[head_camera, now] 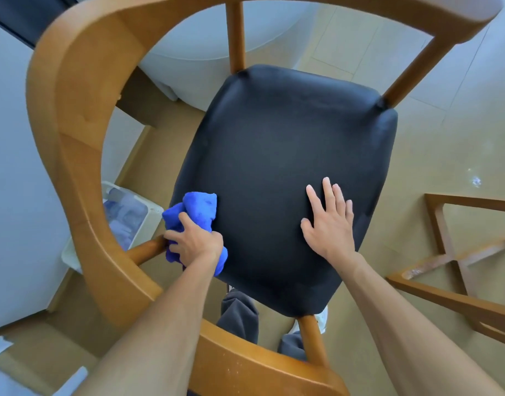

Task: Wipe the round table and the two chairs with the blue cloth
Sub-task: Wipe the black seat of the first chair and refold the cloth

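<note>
**Here: wiping the chair seat, one hand working and one bracing**

Viewed from directly above, a wooden armchair with a curved honey-coloured back-and-arm rail (74,144) and a black padded seat (274,172) fills the view. The left hand (192,242) has its fingers curled round a bunched bright blue cloth (198,212), which rests against the seat's left edge, close to the wooden post that joins the rail to the seat. The cloth is wadded rather than spread, a form that probably suits pushing into the edge and corner where the seat meets the frame. The right hand (329,224) lies flat on the seat with its fingers straight and spread, holding nothing; its placement suggests that it steadies the chair against the sideways push of the wiping.

Beyond the chair, past its rail, the pale rim of the round white tabletop (194,44) is visible; whether it has been wiped cannot be told. At the right edge, the wooden frame of a second piece of furniture (451,270) stands on the beige floor (431,167), possibly the other chair. A white plastic basket (131,215) sits on the floor to the left, seen through the rail.

Judged from the cloth's position at one edge, most of the seat is yet to be covered.
</note>
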`<action>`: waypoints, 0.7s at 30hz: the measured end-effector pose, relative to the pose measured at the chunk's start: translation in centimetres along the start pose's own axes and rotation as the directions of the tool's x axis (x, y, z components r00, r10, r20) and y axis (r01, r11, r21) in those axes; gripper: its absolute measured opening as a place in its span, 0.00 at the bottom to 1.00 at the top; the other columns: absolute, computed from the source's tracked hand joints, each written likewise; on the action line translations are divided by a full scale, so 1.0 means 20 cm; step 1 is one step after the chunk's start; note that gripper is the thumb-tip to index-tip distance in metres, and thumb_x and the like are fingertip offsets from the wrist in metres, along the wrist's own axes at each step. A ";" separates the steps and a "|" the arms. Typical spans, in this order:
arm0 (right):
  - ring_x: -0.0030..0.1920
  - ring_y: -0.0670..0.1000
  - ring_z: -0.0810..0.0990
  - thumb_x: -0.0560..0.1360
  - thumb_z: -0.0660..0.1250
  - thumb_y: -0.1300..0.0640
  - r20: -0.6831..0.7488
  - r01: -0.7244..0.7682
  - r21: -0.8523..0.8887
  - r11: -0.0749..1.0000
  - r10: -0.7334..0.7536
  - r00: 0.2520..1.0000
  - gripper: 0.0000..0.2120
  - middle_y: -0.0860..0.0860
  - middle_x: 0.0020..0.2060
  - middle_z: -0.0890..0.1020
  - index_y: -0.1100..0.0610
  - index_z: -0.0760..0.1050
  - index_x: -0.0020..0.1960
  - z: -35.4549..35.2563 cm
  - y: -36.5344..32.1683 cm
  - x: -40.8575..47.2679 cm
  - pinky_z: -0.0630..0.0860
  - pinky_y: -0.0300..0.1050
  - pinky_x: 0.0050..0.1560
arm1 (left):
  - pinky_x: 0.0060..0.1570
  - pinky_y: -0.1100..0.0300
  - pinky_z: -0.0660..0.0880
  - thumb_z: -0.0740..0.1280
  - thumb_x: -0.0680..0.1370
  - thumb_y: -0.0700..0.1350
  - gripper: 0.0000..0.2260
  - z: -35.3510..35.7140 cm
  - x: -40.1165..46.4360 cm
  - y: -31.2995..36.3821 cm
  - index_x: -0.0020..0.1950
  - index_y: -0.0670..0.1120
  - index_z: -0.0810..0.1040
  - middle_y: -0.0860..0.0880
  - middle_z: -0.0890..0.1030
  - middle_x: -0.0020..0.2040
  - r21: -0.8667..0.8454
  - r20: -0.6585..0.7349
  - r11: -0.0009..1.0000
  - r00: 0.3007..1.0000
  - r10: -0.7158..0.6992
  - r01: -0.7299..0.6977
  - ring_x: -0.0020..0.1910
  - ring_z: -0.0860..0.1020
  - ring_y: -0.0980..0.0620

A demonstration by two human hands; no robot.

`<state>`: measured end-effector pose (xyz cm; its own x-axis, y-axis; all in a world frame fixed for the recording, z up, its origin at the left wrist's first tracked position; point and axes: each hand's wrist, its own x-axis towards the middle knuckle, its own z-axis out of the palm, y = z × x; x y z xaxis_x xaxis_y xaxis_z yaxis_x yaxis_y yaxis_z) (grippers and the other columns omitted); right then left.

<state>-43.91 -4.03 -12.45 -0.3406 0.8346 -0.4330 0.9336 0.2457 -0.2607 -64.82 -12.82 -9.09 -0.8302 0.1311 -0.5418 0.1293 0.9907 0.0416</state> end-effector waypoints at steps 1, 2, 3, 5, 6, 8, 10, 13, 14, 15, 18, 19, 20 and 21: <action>0.78 0.55 0.40 0.78 0.58 0.52 0.019 0.007 0.006 1.000 -0.007 1.000 0.32 0.52 0.79 0.43 0.48 0.49 0.79 -0.01 0.01 0.00 0.43 0.57 0.75 | 0.54 0.43 0.70 0.66 0.72 0.40 0.30 0.03 -0.05 -0.01 0.70 0.50 0.56 0.38 0.58 0.66 -0.045 0.012 0.998 0.999 -0.033 0.034 0.60 0.67 0.32; 0.78 0.55 0.40 0.78 0.58 0.52 0.034 0.013 0.011 1.000 -0.013 0.999 0.33 0.52 0.79 0.42 0.48 0.48 0.79 -0.02 0.02 0.00 0.43 0.57 0.75 | 0.56 0.43 0.69 0.67 0.72 0.40 0.31 0.06 -0.10 -0.02 0.71 0.50 0.56 0.38 0.58 0.66 -0.090 0.032 0.993 0.997 -0.075 0.078 0.60 0.68 0.32; 0.78 0.54 0.39 0.77 0.58 0.53 0.049 0.019 0.015 1.000 -0.020 0.999 0.33 0.52 0.79 0.42 0.48 0.48 0.79 -0.03 0.02 0.00 0.42 0.57 0.75 | 0.58 0.43 0.69 0.67 0.72 0.40 0.31 0.09 -0.15 -0.02 0.71 0.50 0.57 0.37 0.58 0.67 -0.136 0.056 0.982 0.990 -0.126 0.132 0.60 0.69 0.32; 0.77 0.54 0.38 0.77 0.58 0.54 0.083 0.034 0.027 0.999 -0.036 0.996 0.34 0.51 0.78 0.40 0.47 0.47 0.79 -0.04 0.03 0.01 0.42 0.57 0.75 | 0.59 0.44 0.69 0.67 0.72 0.40 0.31 0.16 -0.27 -0.01 0.71 0.49 0.57 0.37 0.58 0.67 -0.202 0.107 0.951 0.970 -0.217 0.235 0.60 0.68 0.32; 0.77 0.53 0.38 0.76 0.58 0.55 0.095 0.042 0.033 0.999 -0.045 0.994 0.35 0.51 0.78 0.40 0.47 0.47 0.79 -0.04 0.04 0.01 0.42 0.56 0.75 | 0.59 0.45 0.68 0.67 0.72 0.41 0.31 0.20 -0.34 0.00 0.71 0.49 0.57 0.37 0.58 0.67 -0.218 0.136 0.938 0.960 -0.245 0.270 0.61 0.68 0.33; 0.77 0.52 0.38 0.76 0.60 0.56 0.101 0.065 0.041 0.997 -0.069 0.992 0.36 0.50 0.78 0.40 0.46 0.48 0.79 -0.05 0.07 0.01 0.42 0.55 0.75 | 0.59 0.44 0.68 0.68 0.71 0.42 0.32 0.30 -0.50 0.03 0.71 0.50 0.57 0.37 0.57 0.68 -0.229 0.195 0.922 0.943 -0.270 0.312 0.62 0.66 0.33; 0.77 0.51 0.39 0.74 0.61 0.58 0.100 0.083 0.056 0.995 -0.088 0.991 0.36 0.49 0.78 0.40 0.46 0.49 0.79 -0.05 0.10 0.01 0.43 0.55 0.75 | 0.59 0.44 0.69 0.70 0.71 0.44 0.33 0.40 -0.65 0.05 0.72 0.51 0.57 0.37 0.56 0.68 -0.243 0.246 0.912 0.930 -0.273 0.332 0.63 0.65 0.33; 0.77 0.50 0.40 0.74 0.61 0.59 0.103 0.108 0.064 0.992 -0.114 0.988 0.36 0.49 0.79 0.41 0.45 0.51 0.78 -0.06 0.13 0.02 0.45 0.53 0.75 | 0.58 0.44 0.69 0.71 0.70 0.44 0.31 0.48 -0.76 0.07 0.69 0.51 0.60 0.38 0.57 0.66 -0.282 0.275 0.894 0.922 -0.273 0.348 0.62 0.65 0.33; 0.78 0.50 0.40 0.74 0.61 0.59 0.100 0.121 0.063 0.991 -0.127 0.987 0.36 0.49 0.79 0.41 0.45 0.52 0.78 -0.07 0.14 0.02 0.45 0.53 0.75 | 0.57 0.44 0.69 0.72 0.70 0.44 0.31 0.47 -0.75 0.07 0.68 0.51 0.60 0.38 0.58 0.65 -0.288 0.275 0.888 0.919 -0.282 0.358 0.62 0.66 0.33; 0.78 0.50 0.40 0.74 0.61 0.59 0.096 0.131 0.064 0.989 -0.137 0.986 0.36 0.49 0.79 0.42 0.45 0.52 0.78 -0.07 0.15 0.02 0.46 0.53 0.75 | 0.56 0.45 0.70 0.72 0.70 0.44 0.30 0.45 -0.72 0.06 0.67 0.51 0.61 0.37 0.59 0.65 -0.289 0.266 0.885 0.919 -0.292 0.365 0.61 0.66 0.33; 0.78 0.50 0.40 0.74 0.61 0.57 0.081 0.147 0.060 0.987 -0.151 0.985 0.35 0.49 0.79 0.42 0.45 0.52 0.78 -0.06 0.16 0.02 0.46 0.53 0.75 | 0.56 0.44 0.70 0.70 0.69 0.42 0.27 0.33 -0.48 0.00 0.64 0.49 0.62 0.35 0.63 0.65 -0.313 0.144 0.886 0.940 -0.311 0.341 0.59 0.70 0.31; 0.78 0.50 0.40 0.74 0.60 0.57 0.075 0.150 0.057 0.987 -0.154 0.985 0.35 0.49 0.79 0.42 0.45 0.52 0.78 -0.05 0.16 0.02 0.46 0.53 0.75 | 0.57 0.44 0.70 0.70 0.69 0.41 0.27 0.27 -0.38 -0.02 0.64 0.49 0.63 0.35 0.65 0.65 -0.339 0.089 0.881 0.943 -0.319 0.330 0.58 0.71 0.31; 0.78 0.50 0.40 0.75 0.60 0.56 0.065 0.150 0.059 0.987 -0.154 0.986 0.34 0.49 0.79 0.42 0.45 0.52 0.78 -0.04 0.16 0.02 0.46 0.53 0.75 | 0.59 0.44 0.69 0.69 0.68 0.41 0.27 0.21 -0.27 -0.04 0.64 0.48 0.63 0.35 0.67 0.65 -0.364 0.040 0.874 0.943 -0.332 0.323 0.59 0.71 0.31; 0.78 0.50 0.39 0.75 0.60 0.56 0.053 0.149 0.063 0.987 -0.152 0.987 0.34 0.49 0.79 0.43 0.45 0.52 0.78 -0.04 0.16 0.02 0.45 0.53 0.75 | 0.61 0.43 0.69 0.69 0.68 0.41 0.28 0.16 -0.18 -0.06 0.65 0.48 0.62 0.36 0.67 0.66 -0.383 0.007 0.864 0.936 -0.351 0.327 0.60 0.71 0.32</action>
<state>-40.86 -2.59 -12.80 -0.4843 0.7601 -0.4333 0.8637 0.3360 -0.3757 -60.36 -14.49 -9.84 -0.8191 -0.2254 -0.5276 -0.3674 0.9123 0.1808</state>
